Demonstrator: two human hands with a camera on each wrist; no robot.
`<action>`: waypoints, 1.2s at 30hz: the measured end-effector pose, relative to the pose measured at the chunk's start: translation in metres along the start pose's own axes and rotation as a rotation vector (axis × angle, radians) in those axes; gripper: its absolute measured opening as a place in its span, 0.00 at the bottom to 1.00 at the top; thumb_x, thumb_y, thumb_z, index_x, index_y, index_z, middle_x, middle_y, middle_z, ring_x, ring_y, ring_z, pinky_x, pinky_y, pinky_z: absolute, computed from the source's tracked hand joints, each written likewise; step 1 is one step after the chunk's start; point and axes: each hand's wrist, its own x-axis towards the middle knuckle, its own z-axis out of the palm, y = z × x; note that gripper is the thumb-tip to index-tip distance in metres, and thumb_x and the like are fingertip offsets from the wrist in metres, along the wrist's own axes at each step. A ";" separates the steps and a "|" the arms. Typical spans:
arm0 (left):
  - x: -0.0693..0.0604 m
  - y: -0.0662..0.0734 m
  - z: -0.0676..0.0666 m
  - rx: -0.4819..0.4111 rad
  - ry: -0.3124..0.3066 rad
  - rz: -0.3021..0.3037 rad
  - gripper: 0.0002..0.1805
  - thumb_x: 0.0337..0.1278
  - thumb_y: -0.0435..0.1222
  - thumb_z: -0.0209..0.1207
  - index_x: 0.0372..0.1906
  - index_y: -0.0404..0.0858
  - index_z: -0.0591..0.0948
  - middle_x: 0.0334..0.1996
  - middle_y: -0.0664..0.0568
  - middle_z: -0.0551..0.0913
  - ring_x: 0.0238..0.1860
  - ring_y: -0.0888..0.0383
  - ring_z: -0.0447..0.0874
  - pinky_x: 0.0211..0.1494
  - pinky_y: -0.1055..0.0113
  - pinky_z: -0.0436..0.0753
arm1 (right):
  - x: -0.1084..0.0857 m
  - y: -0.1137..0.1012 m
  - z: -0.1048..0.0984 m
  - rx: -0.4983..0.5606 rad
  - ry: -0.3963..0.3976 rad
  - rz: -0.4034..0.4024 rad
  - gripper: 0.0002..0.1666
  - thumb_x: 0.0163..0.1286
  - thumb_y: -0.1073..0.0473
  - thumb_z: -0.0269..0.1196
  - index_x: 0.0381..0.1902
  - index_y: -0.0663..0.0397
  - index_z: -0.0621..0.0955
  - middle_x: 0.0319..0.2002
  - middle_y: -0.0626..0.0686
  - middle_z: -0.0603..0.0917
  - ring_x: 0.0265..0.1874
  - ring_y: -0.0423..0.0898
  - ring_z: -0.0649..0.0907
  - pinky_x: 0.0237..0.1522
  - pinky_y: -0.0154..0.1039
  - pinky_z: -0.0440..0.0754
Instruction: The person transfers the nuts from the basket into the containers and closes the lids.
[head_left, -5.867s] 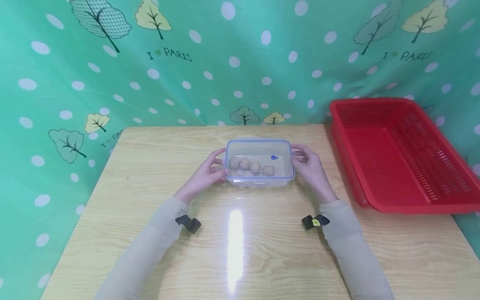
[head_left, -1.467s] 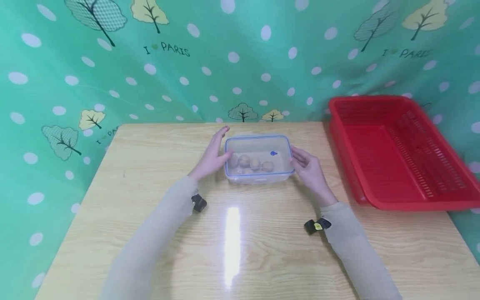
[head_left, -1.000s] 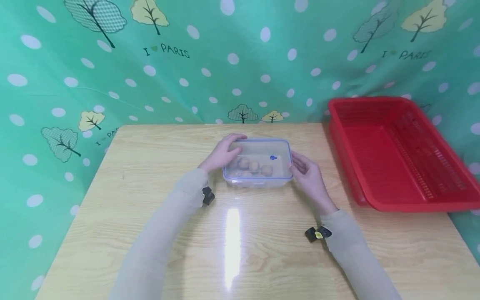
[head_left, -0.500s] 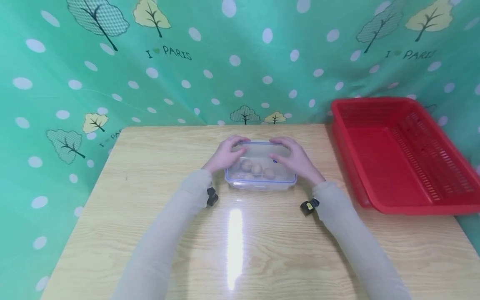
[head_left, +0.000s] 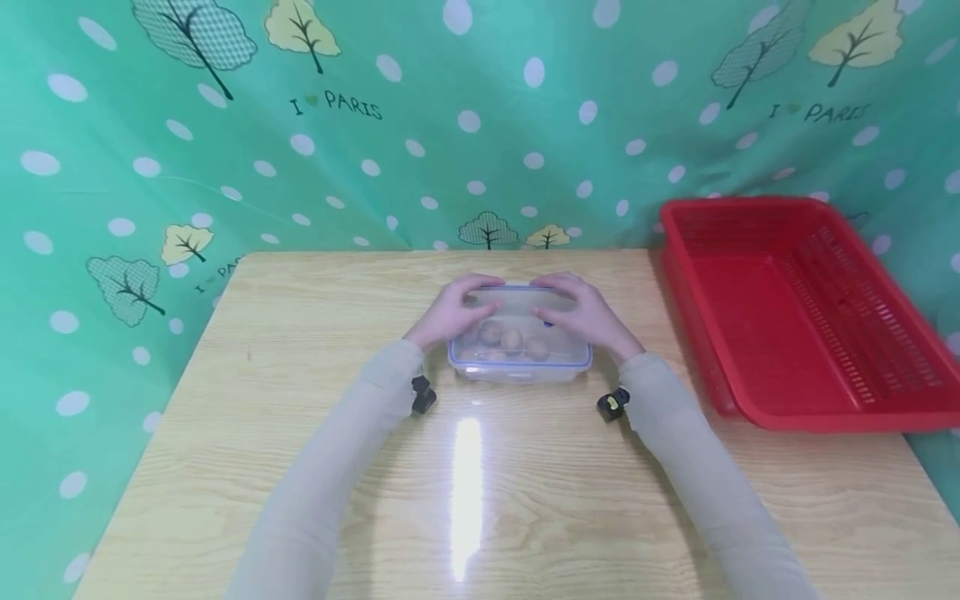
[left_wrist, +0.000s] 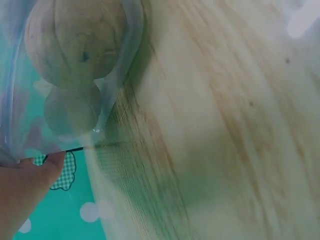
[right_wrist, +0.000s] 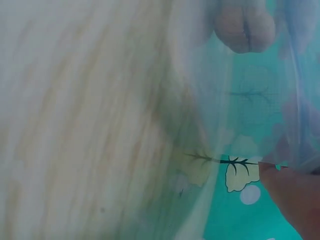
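Observation:
A clear plastic food container (head_left: 521, 372) with a blue-rimmed lid stands near the back of the table. Several walnuts (head_left: 512, 340) show through its lid. My left hand (head_left: 452, 315) grips the container's far left part, thumb over the lid and fingers at the far edge. On the far right, my right hand (head_left: 587, 318) holds it in the same way, close to a small blue valve (head_left: 550, 323). The left wrist view shows walnuts (left_wrist: 75, 42) against the clear wall. One walnut (right_wrist: 246, 27) appears in the right wrist view. The fingertips are partly hidden.
A red plastic basket (head_left: 795, 417) stands on the right of the wooden table (head_left: 300, 467). Behind the table hangs a green curtain (head_left: 420, 100) with white dots and trees. Light glares off the tabletop in front of the container.
My left hand has moved from the container's left side up over the lid's far edge. Later my right hand has gone from the right side to the far edge too.

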 end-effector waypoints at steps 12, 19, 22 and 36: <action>0.003 0.004 0.002 0.066 0.010 -0.066 0.26 0.60 0.41 0.64 0.62 0.37 0.76 0.60 0.48 0.76 0.63 0.50 0.68 0.68 0.49 0.61 | 0.004 0.000 0.000 -0.044 -0.028 0.015 0.28 0.63 0.52 0.69 0.60 0.52 0.78 0.57 0.52 0.74 0.60 0.53 0.70 0.64 0.58 0.63; 0.003 0.003 0.004 0.062 0.019 -0.072 0.26 0.60 0.42 0.64 0.62 0.38 0.76 0.60 0.50 0.76 0.63 0.51 0.68 0.68 0.49 0.61 | 0.005 -0.001 0.000 -0.045 -0.029 0.023 0.28 0.62 0.53 0.69 0.59 0.53 0.78 0.57 0.53 0.74 0.61 0.53 0.70 0.65 0.57 0.62; 0.004 0.002 0.004 0.062 0.032 -0.056 0.26 0.59 0.42 0.65 0.61 0.38 0.76 0.58 0.50 0.77 0.61 0.52 0.70 0.67 0.52 0.64 | 0.006 0.000 0.000 -0.050 -0.016 0.017 0.27 0.62 0.54 0.69 0.58 0.52 0.78 0.57 0.52 0.75 0.61 0.52 0.70 0.65 0.56 0.62; -0.013 0.007 0.006 0.336 0.142 0.172 0.22 0.63 0.44 0.61 0.56 0.36 0.78 0.60 0.45 0.72 0.64 0.49 0.64 0.69 0.50 0.58 | 0.009 0.000 -0.005 -0.095 -0.031 0.030 0.31 0.62 0.51 0.69 0.61 0.53 0.77 0.59 0.54 0.74 0.61 0.54 0.70 0.64 0.58 0.63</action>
